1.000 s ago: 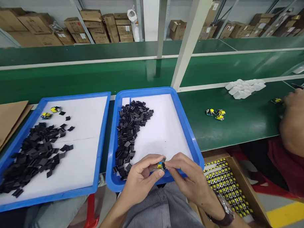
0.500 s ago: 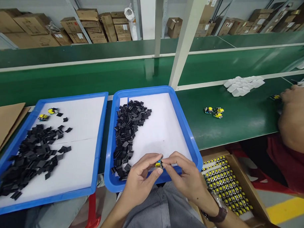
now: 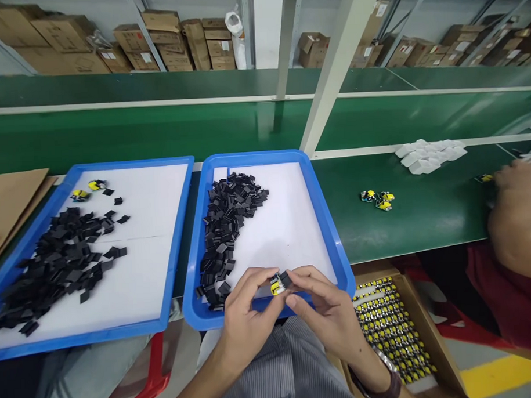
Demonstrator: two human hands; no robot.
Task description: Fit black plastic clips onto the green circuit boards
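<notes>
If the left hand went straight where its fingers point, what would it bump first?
Probably the right hand, pinching the same small yellow part as the left hand; depth is unclear.

Green bench surface [image 3: 423, 217] is spanning the full width. A second green level [image 3: 115, 134] is lying behind it, and a third [image 3: 113, 88] is sitting higher. A white slanted post [image 3: 339, 63] is rising from the bench edge, with a thinner grey upright [image 3: 281, 41] standing behind. Brown cardboard boxes [image 3: 173, 45] are lining the pale wall [image 3: 106, 7], a white bag [image 3: 234, 26] sitting among them. Grey floor [image 3: 484, 348] is showing lower right, carrying a yellow stripe [image 3: 507, 373]. Even light is glossing the green.
</notes>
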